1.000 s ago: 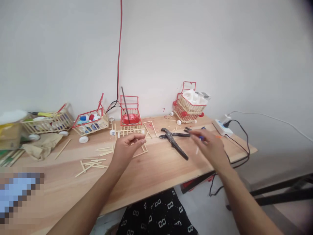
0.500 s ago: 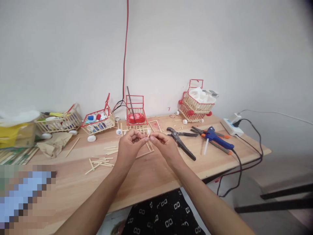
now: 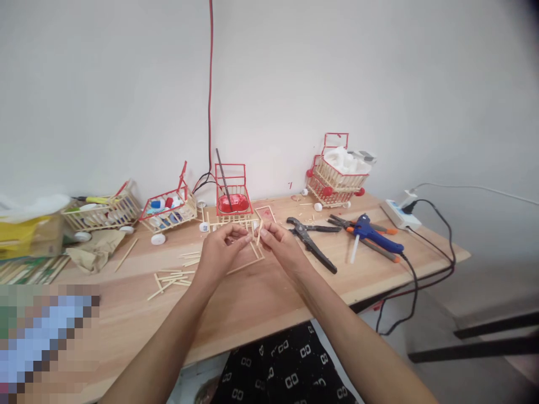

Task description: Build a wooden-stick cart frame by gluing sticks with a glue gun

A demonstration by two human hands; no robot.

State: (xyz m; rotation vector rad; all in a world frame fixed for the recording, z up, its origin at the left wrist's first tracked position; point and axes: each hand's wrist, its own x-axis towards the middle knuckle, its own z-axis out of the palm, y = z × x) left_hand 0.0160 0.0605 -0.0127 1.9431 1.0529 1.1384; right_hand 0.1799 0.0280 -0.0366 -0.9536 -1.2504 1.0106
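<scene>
My right hand (image 3: pixel 280 244) pinches a short wooden stick (image 3: pixel 259 231) between thumb and fingers, held upright over the table. Close beside it, my left hand (image 3: pixel 225 249) has its thumb and fingers pressed together; what lies between them is too small to make out. Below and behind both hands lies a flat frame of thin sticks (image 3: pixel 246 265), partly covered by them. Several loose sticks (image 3: pixel 172 276) lie to the left of my left hand. Just beyond the hands stands a small stick cart with a red back frame (image 3: pixel 230 166), holding a red-stained container (image 3: pixel 233 203) with a thin dark rod.
Black cutting pliers (image 3: pixel 314 247), orange-handled pliers (image 3: pixel 381 252) and a blue glue gun (image 3: pixel 379 238) lie right, near a white power strip (image 3: pixel 400 214). Filled stick carts (image 3: pixel 168 210) stand left, another cart (image 3: pixel 337 179) back right. Crumpled brown paper (image 3: pixel 95 251) lies left.
My hands have drawn slightly apart from touching fingertips. The short stick in my right hand now shows more plainly. The view has shifted a little; the tools and carts stay in place.
</scene>
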